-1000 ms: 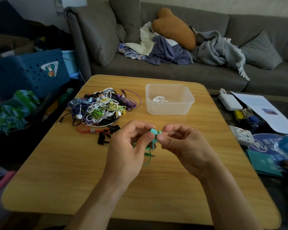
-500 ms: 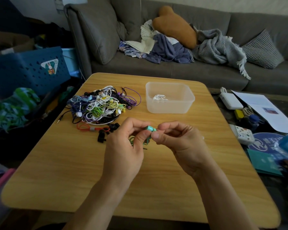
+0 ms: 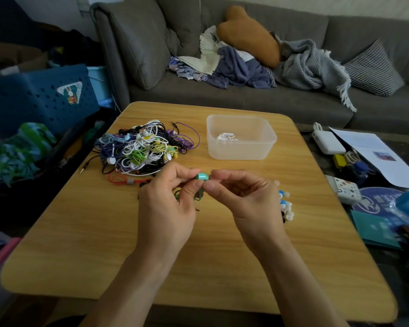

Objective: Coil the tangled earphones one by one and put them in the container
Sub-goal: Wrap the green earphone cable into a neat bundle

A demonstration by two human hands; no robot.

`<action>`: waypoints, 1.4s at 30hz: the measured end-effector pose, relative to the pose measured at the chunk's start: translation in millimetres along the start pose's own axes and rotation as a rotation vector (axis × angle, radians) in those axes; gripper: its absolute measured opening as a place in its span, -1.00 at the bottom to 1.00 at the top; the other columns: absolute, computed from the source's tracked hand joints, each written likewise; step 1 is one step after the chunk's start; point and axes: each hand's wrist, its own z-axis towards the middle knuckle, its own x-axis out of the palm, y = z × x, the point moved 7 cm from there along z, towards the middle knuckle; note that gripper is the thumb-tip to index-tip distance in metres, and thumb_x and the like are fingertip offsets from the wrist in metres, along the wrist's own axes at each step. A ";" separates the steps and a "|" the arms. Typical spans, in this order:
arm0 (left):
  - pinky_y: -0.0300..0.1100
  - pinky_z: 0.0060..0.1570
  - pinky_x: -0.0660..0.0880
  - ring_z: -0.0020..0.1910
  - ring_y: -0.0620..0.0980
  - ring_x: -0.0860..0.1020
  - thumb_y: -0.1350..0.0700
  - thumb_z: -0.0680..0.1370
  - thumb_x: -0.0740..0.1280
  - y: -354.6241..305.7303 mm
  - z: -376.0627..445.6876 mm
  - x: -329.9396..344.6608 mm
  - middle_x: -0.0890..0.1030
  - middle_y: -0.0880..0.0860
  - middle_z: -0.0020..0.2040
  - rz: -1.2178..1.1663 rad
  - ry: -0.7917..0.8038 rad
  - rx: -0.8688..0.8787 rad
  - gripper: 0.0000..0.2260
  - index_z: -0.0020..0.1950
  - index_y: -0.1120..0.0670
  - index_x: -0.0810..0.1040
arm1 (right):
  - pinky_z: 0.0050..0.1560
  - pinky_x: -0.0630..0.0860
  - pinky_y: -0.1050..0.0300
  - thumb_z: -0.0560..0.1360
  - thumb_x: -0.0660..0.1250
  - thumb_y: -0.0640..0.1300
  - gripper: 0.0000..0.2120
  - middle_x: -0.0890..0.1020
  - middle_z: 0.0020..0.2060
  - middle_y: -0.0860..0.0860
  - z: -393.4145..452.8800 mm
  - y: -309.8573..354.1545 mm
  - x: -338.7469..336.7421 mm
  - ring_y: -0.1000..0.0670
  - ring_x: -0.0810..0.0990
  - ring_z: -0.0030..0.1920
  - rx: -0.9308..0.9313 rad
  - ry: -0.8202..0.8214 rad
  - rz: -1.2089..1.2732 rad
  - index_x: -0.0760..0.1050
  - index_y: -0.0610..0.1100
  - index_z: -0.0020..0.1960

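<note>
Far to the left of our grip and a little beyond it, the tangled pile of earphones point(image 3: 144, 147) lies on the wooden surface point(image 3: 85, 232), its white, purple, yellow, green and black cords knotted together, with a red cord point(image 3: 121, 179) looping out of its near edge toward us. Just right of that, our left hand point(image 3: 165, 206) is raised over the middle of the surface, its thumb and forefinger curled in a pinch on the teal earphone point(image 3: 201, 177). The teal earbud sits right at the point where both grips meet, peeking out above the fingertips, while its dark green cord point(image 3: 178, 194) hangs in loose loops below and slightly left of the pinch, partly hidden behind our left fingers. Our right hand point(image 3: 250, 201) comes in from the other side, thumb and forefinger closed on the same earbud, the remaining fingers curled loosely. Beyond the grip and a touch to the right stands the clear plastic container point(image 3: 241, 153), well apart from our hands, with one coiled white earphone point(image 3: 226, 136) lying inside it. Just to the right of our right hand, close behind its knuckles, some small white and blue earbud pieces point(image 3: 285, 204) rest on the surface; we cannot tell what they belong to.
</note>
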 end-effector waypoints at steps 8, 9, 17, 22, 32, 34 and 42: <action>-0.19 -0.07 0.61 -0.08 -0.20 0.65 0.28 0.51 0.41 7.9 0.6 -1.9 0.66 -0.08 -0.08 -0.093 -0.002 -0.094 -0.88 0.00 0.13 0.56 | -0.16 0.59 0.26 0.23 0.52 -0.32 -0.79 0.72 -0.25 -0.05 -0.9 -6.3 7.1 0.06 0.69 -0.24 -0.040 -0.027 0.101 0.65 -0.21 -0.14; -0.18 -0.09 0.62 -0.10 -0.18 0.66 0.28 0.51 0.41 9.5 0.8 -1.2 0.67 -0.07 -0.09 -0.110 0.009 -0.113 -0.88 0.00 0.13 0.56 | -0.16 0.58 0.26 0.25 0.52 -0.32 -0.79 0.72 -0.26 -0.06 0.4 -6.9 6.5 0.06 0.68 -0.25 -0.030 -0.010 0.103 0.65 -0.22 -0.13; -0.13 -0.14 0.62 -0.20 -0.09 0.68 0.26 0.54 0.38 4.6 0.5 9.5 0.70 -0.06 -0.12 -0.216 0.207 -0.150 -0.81 0.10 0.04 0.59 | -0.28 0.44 0.22 0.40 0.44 -0.22 -0.89 0.64 -0.29 -0.02 10.6 -11.5 0.1 0.07 0.52 -0.34 0.083 0.175 0.084 0.67 -0.05 -0.13; -0.06 -0.18 0.61 -0.26 -0.02 0.66 0.27 0.56 0.35 6.9 0.0 13.9 0.69 0.00 -0.22 -0.221 0.243 -0.160 -0.88 0.02 0.10 0.63 | -0.31 0.40 0.22 0.36 0.46 -0.24 -0.90 0.62 -0.31 -0.04 9.1 -18.5 1.4 0.04 0.50 -0.35 0.172 0.195 0.122 0.66 -0.07 -0.16; -0.13 -0.28 0.58 -0.35 0.06 0.65 0.28 0.58 0.30 14.5 -10.2 25.9 0.69 0.10 -0.27 -0.346 0.389 -0.408 -0.88 0.00 0.17 0.63 | -0.25 0.50 0.11 0.43 0.48 -0.15 -0.89 0.67 -0.21 -0.11 11.2 -1.1 -13.5 -0.05 0.59 -0.26 -0.002 0.323 -0.204 0.66 -0.11 -0.04; -0.18 -0.29 0.56 -0.37 0.03 0.64 0.28 0.58 0.30 16.9 -11.7 27.3 0.69 0.10 -0.27 -0.356 0.442 -0.463 -0.87 -0.02 0.16 0.64 | -0.25 0.52 0.09 0.41 0.49 -0.12 -0.88 0.70 -0.18 -0.09 11.3 -0.4 -15.5 -0.06 0.58 -0.24 -0.046 0.308 -0.301 0.68 -0.09 -0.06; -0.28 -0.24 0.57 -0.31 -0.03 0.68 0.27 0.56 0.34 25.9 -14.1 22.6 0.72 0.01 -0.25 -0.185 0.594 -0.500 -0.83 -0.01 0.03 0.66 | -0.20 0.59 0.04 0.44 0.52 -0.22 -0.90 0.69 -0.20 0.05 9.9 -5.0 -12.4 -0.03 0.67 -0.21 -0.091 0.349 -0.530 0.69 -0.03 -0.15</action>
